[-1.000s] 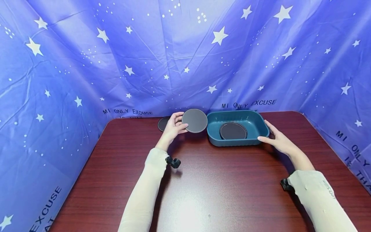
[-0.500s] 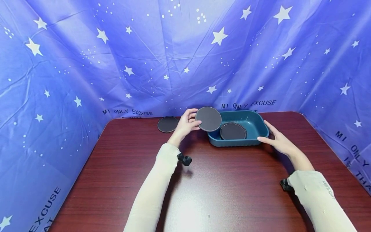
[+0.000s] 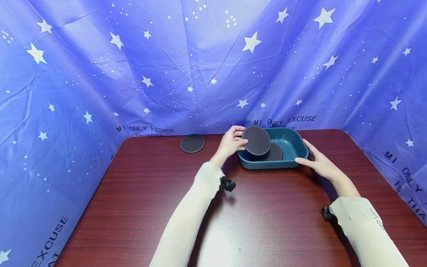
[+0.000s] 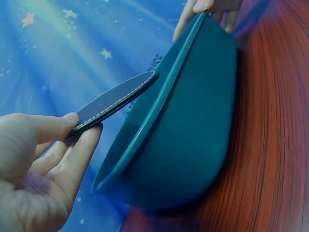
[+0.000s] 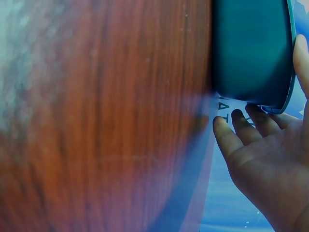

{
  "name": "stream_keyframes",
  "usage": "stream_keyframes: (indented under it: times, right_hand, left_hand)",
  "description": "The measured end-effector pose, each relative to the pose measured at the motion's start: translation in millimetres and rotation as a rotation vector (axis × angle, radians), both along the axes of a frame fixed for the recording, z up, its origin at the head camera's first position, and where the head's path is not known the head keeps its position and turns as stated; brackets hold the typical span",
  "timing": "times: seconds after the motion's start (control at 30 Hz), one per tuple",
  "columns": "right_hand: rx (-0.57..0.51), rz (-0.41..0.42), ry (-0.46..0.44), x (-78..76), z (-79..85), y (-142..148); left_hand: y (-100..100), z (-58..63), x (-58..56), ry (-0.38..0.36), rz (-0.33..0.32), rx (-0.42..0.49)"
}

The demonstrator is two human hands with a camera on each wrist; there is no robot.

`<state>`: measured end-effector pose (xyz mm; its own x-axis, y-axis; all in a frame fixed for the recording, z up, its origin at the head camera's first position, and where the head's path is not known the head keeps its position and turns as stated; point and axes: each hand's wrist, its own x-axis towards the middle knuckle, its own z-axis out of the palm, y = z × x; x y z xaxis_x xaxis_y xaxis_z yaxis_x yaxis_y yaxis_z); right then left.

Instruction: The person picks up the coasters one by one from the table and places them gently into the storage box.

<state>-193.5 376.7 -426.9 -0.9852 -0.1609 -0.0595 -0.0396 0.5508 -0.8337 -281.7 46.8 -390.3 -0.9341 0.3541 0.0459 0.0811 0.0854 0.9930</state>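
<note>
My left hand pinches the edge of a round black coaster, with its thumb on one face and fingers behind. White stitching runs round the coaster in the left wrist view. It is tilted above the left part of a teal plastic tub. Inside the tub lies another dark coaster, partly covered by the held one in the head view. My right hand holds the tub's right end, thumb at the rim and fingers along the outer wall.
One more black coaster lies flat near the back edge of the dark red wooden table. Behind and beside the table hangs a blue cloth with white stars and lettering.
My left hand has carried the coaster rightward, from beside the tub to over its left part. The coaster on the table has come into full view. My right hand stays on the tub.
</note>
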Motion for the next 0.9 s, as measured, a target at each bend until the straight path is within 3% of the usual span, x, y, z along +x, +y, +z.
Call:
stream_keyframes:
  times: [0.17, 0.43, 0.9]
  right_hand:
    - [0.016, -0.004, 0.004, -1.2, -1.9, 2]
    - [0.015, -0.002, 0.007, -0.8, -1.2, 1]
    - [-0.001, -0.001, 0.012, 0.6, -0.9, 1]
  left_hand:
    - [19, 0.6, -0.3, -0.01, 0.017, -0.058]
    - [41, -1.3, 4.0, -0.058, -0.007, -0.155]
    - [51, -4.1, 7.5, 0.006, -0.044, -0.411]
